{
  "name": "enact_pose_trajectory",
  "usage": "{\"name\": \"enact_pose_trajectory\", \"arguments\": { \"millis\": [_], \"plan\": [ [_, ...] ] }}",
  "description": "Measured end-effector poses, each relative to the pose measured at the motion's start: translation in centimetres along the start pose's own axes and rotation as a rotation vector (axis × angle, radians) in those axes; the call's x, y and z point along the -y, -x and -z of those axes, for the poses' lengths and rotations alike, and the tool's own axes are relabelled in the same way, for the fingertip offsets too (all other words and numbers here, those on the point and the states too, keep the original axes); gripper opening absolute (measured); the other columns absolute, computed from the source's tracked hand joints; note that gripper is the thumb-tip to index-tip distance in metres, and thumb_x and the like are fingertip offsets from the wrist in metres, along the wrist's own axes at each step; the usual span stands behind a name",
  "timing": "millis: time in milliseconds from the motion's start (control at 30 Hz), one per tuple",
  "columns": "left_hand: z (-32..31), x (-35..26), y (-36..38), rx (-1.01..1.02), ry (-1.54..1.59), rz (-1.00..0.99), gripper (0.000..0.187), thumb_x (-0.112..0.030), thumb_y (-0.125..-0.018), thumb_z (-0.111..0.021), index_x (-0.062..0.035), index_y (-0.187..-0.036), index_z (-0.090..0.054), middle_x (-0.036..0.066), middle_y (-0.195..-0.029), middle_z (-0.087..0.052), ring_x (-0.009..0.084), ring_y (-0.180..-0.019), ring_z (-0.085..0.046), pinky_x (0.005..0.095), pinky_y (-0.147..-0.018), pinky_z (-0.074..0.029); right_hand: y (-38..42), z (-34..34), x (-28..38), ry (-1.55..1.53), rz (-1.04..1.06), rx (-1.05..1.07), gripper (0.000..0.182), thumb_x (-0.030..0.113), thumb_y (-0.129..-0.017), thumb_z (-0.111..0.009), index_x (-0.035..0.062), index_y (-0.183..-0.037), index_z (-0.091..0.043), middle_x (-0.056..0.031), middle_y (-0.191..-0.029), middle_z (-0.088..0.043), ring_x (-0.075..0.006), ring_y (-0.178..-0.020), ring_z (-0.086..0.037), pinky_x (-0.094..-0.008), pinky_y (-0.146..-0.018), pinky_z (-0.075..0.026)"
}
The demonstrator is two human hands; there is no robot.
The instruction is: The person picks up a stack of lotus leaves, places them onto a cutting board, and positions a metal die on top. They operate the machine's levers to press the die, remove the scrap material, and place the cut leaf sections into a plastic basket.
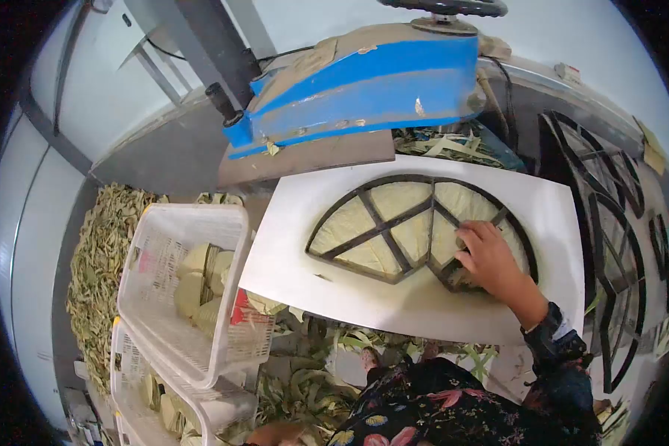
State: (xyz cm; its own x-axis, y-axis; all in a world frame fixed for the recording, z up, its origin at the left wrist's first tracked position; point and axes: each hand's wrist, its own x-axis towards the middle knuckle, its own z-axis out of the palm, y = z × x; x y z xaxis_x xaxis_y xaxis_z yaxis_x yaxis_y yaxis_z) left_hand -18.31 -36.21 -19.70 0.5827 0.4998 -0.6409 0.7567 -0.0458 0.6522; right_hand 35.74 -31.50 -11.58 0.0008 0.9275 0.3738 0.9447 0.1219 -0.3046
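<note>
A dark fan-shaped cutting frame [383,227] lies on a white board [279,279]. Bars divide it into several compartments, most of them filled with pale yellow-green leaf sheet [401,203]. My right hand [490,256] is over the frame's right part, thumb and fingers curled together in a compartment; what they pinch is hidden. Beneath that hand, the lower right compartment looks darker and partly bare. My left hand [282,433] shows only in part at the bottom edge, low beside my patterned clothing, and its fingers cannot be made out.
A blue press [364,85] with a black handwheel [446,6] stands behind the board. At left, a white plastic basket [234,223] holds stacked cut leaf pieces, with another basket [119,357] below. Leaf scraps [104,260] pile along the wall. More dark frames [617,282] lean at right.
</note>
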Motion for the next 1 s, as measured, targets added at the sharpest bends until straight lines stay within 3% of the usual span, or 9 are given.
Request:
{"name": "enact_pose_trajectory", "arguments": {
  "millis": [33,67,100,167,267,400,700,867,1000],
  "plan": [
    [-0.2,0.6,-0.1,-0.014,0.204,-0.089,0.04,-0.029,-0.069,-0.063,0.0014,-0.094,-0.055,0.021,-0.097,-0.058,0.0378,-0.085,-0.058,0.0446,-0.072,-0.049,0.0,-0.5,-0.5,0.057,-0.02,-0.064,0.041,0.022,-0.072,-0.067,0.0022,-0.106,-0.055,-0.0152,-0.106,-0.055,-0.0337,-0.1,-0.052,-0.0419,-0.087,-0.041],
    [3.3,-11.6,-5.3,0.245,-0.704,0.14,0.039,-0.023,-0.071,-0.061,-0.0016,-0.103,-0.054,0.02,-0.098,-0.058,0.0372,-0.083,-0.059,0.0444,-0.07,-0.049,0.1,-0.9,-0.9,0.113,-0.04,-0.12,0.041,0.023,-0.073,-0.066,0.0018,-0.106,-0.054,-0.0151,-0.104,-0.055,-0.0334,-0.098,-0.052,-0.042,-0.086,-0.041],
    [4.8,-13.5,-7.3,-0.218,-0.853,-0.493,0.037,-0.015,-0.073,-0.058,-0.0037,-0.108,-0.052,0.019,-0.102,-0.058,0.0343,-0.087,-0.058,0.0421,-0.075,-0.048,0.0,-1.1,-1.0,0.12,-0.047,-0.122,0.041,0.023,-0.073,-0.066,0.0018,-0.106,-0.054,-0.0151,-0.104,-0.055,-0.0334,-0.098,-0.052,-0.042,-0.086,-0.041],
    [7.2,-21.5,-11.3,-0.534,-0.838,-0.715,0.052,-0.009,-0.067,-0.065,-0.0011,-0.116,-0.049,0.017,-0.112,-0.053,0.0351,-0.103,-0.052,0.0439,-0.09,-0.042,-0.4,-1.4,-0.8,0.265,-0.114,-0.05,0.039,0.025,-0.075,-0.064,0.0018,-0.104,-0.054,-0.0149,-0.103,-0.056,-0.0321,-0.098,-0.053,-0.0425,-0.083,-0.041],
    [10.5,-27.9,-18.9,-0.777,-1.093,-1.004,0.041,-0.008,-0.076,-0.051,-0.0002,-0.116,-0.05,0.017,-0.117,-0.052,0.0315,-0.107,-0.051,0.0416,-0.094,-0.039,-1.6,-2.1,-1.8,0.369,-0.173,0.007,0.034,0.026,-0.077,-0.061,0.003,-0.102,-0.053,-0.0138,-0.097,-0.059,-0.0304,-0.093,-0.056,-0.0434,-0.079,-0.042],
    [12.3,-29.6,-25.1,-0.654,-1.183,-1.032,0.045,-0.006,-0.078,-0.049,-0.0027,-0.123,-0.046,0.019,-0.113,-0.051,0.034,-0.111,-0.047,0.0444,-0.099,-0.034,-2.8,-3.1,-2.8,0.337,-0.256,0.151,0.024,0.02,-0.08,-0.056,0.0036,-0.097,-0.051,-0.0121,-0.089,-0.061,-0.0298,-0.085,-0.06,-0.0443,-0.077,-0.043],
    [13.0,-30.7,-21.9,-0.211,-1.361,-1.146,0.041,-0.013,-0.067,-0.063,-0.0191,-0.107,-0.058,0.009,-0.078,-0.051,0.0271,-0.077,-0.051,0.0389,-0.078,-0.039,2.0,-2.3,1.8,0.347,-0.114,0.215,0.016,0.013,-0.076,-0.053,0.0008,-0.086,-0.05,-0.0103,-0.073,-0.059,-0.0292,-0.063,-0.061,-0.0413,-0.062,-0.047],
    [13.3,-32.8,-20.5,-0.249,-1.546,-1.09,0.035,-0.02,-0.061,-0.07,-0.0244,-0.095,-0.065,0.003,-0.079,-0.053,0.0187,-0.08,-0.051,0.0325,-0.079,-0.034,1.7,-0.9,1.3,0.203,-0.096,0.303,0.021,0.021,-0.083,-0.052,0.0007,-0.09,-0.051,-0.0151,-0.072,-0.062,-0.0333,-0.068,-0.063,-0.0467,-0.065,-0.048],
    [13.2,-37.0,-16.8,-0.392,-1.605,-1.103,0.039,-0.019,-0.065,-0.066,-0.0199,-0.103,-0.062,0.004,-0.088,-0.054,0.0214,-0.089,-0.051,0.0364,-0.085,-0.034,2.4,0.8,1.2,0.048,-0.256,0.142,0.027,0.029,-0.085,-0.054,0.0017,-0.089,-0.052,-0.0173,-0.068,-0.06,-0.0382,-0.067,-0.059,-0.0478,-0.066,-0.047]
  ]
}}
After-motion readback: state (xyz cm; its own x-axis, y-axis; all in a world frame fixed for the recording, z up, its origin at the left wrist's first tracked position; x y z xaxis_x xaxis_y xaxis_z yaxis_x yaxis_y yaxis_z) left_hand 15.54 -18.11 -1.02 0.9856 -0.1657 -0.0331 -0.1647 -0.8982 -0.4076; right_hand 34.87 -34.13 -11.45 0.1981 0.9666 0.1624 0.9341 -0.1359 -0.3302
